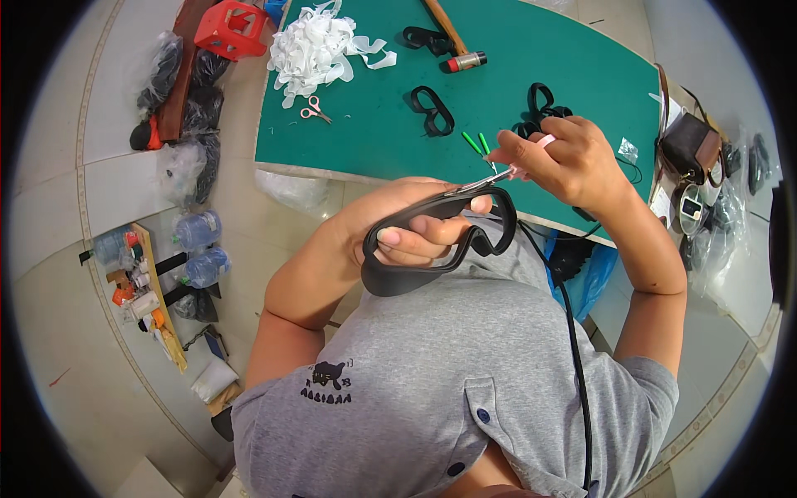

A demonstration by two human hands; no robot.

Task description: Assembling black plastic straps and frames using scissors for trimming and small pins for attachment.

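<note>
My left hand (408,235) is closed around a black goggle frame (390,279), which is tilted in front of my chest, with some fingers showing through its opening. My right hand (574,162) grips small scissors (484,182) by their pink handles. Their metal blades lie along the frame's upper edge, near my left fingertips; whether they touch it I cannot tell. Just beyond, on the green table (357,149), lies a slim tool with green handles (476,144), its tip partly hidden. Another black frame (434,112) rests farther back.
The table also bears a heap of white strips (311,51), pink scissors (315,109), a wooden-handled hammer (463,61) and more black frames (540,101). A black cable (573,332) runs down my front. A red stool (231,30) and a brown bag (691,149) flank the table.
</note>
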